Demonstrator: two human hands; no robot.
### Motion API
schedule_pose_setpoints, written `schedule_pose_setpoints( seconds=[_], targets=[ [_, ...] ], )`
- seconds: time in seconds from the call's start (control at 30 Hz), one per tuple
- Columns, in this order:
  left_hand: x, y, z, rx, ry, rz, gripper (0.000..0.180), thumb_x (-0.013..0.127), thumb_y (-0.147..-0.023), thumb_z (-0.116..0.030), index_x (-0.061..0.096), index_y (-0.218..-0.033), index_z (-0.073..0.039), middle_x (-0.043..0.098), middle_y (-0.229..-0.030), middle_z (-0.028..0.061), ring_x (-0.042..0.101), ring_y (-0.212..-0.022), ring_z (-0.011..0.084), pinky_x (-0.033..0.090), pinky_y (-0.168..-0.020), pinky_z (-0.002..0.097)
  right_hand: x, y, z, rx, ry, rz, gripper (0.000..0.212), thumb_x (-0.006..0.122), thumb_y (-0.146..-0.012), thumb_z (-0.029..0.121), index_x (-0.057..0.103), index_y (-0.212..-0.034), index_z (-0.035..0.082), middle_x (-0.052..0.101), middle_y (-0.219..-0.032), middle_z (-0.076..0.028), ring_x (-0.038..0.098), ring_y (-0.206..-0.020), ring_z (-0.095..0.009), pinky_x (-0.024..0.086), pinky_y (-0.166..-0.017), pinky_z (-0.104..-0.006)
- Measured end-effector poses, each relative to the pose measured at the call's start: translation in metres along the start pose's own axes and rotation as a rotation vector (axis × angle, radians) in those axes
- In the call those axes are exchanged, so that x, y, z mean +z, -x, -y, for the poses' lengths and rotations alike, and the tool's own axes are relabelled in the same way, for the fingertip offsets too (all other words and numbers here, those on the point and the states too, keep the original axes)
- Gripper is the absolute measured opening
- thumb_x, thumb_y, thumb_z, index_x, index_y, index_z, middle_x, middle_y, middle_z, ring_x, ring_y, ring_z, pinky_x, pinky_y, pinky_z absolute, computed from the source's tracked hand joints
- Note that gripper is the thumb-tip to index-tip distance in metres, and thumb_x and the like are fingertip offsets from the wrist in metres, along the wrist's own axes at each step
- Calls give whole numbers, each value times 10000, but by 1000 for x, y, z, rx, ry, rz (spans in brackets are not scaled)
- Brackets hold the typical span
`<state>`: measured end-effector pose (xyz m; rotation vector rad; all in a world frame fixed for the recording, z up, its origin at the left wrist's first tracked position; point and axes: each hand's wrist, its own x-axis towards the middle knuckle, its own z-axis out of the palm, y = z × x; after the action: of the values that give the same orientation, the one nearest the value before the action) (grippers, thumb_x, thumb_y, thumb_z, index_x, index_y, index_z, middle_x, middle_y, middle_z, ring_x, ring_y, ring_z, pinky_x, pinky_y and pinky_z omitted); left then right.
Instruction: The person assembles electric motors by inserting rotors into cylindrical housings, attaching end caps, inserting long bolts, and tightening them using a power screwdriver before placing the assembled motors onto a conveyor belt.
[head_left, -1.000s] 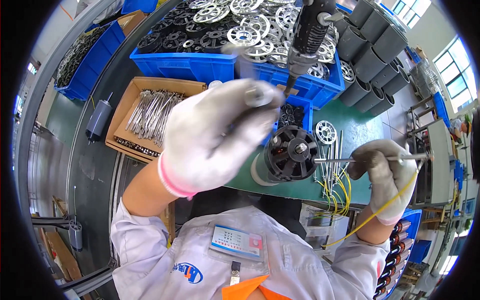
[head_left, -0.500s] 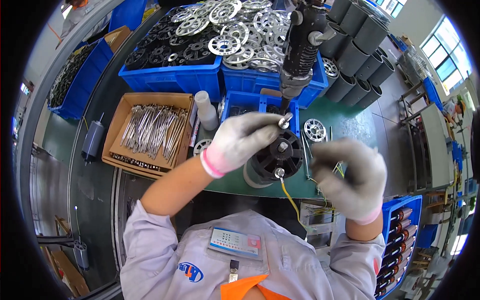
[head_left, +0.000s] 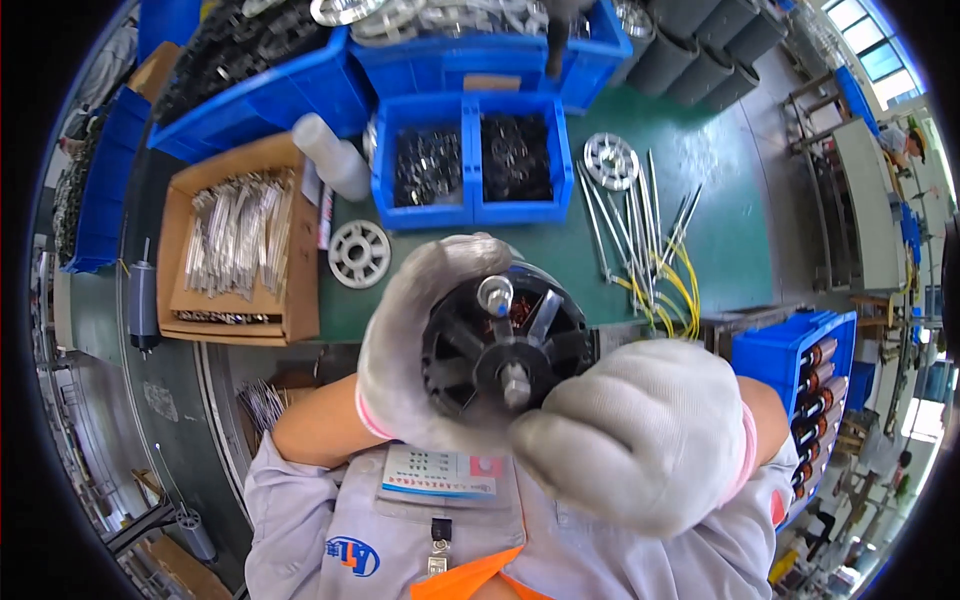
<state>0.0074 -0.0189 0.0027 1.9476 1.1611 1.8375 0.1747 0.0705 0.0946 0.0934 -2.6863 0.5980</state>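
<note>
In front of my chest is an electric motor (head_left: 478, 358) with a round black slotted end cap, facing up. A metal shaft stands out of its middle, and copper windings show through one slot. A bolt head with a washer (head_left: 495, 294) sits near the cap's far rim. My gloved left hand (head_left: 395, 345) is wrapped round the left side of the motor. Against the cap's near right rim, my gloved right hand (head_left: 645, 435) is closed with its fingers curled; whatever is in it is hidden.
Two blue bins (head_left: 470, 212) of small parts stand beyond the motor. A carton of metal rods (head_left: 238, 235) and a white bottle (head_left: 332, 158) are at left. Rods with yellow wires (head_left: 675, 290) and a slotted silver disc (head_left: 611, 161) lie right. A power driver tip (head_left: 556, 50) hangs above.
The motor has come nearer my chest, away from under the power driver. My left hand has gone from the far bolt to the motor's side; my right hand has moved in onto the rim.
</note>
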Motion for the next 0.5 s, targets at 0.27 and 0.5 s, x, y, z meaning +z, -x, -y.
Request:
schedule_pose_setpoints(
  seconds=[0.27, 0.5],
  targets=[
    [-1, 16, -2, -98, 63, 112, 1063, 747, -744, -351, -5, -1454, -101, 374, -1293, 298, 451, -1176, 378, 430, -940, 508, -41, -20, 10, -2, -96, 316, 424, 523, -463, 244, 615, -829, 52, 537, -764, -69, 518, -606, -183, 430, -508, -329],
    [0, 16, -12, -153, -5, 111, 1044, 751, -748, -261, -14, -1456, -207, 392, -1276, 299, 485, -1144, 358, 471, -914, 468, -39, -14, 12, -68, -30, 287, 401, 525, -463, 249, 614, -804, 57, 536, -763, -64, 516, -610, -179, 419, -506, -317]
  ],
)
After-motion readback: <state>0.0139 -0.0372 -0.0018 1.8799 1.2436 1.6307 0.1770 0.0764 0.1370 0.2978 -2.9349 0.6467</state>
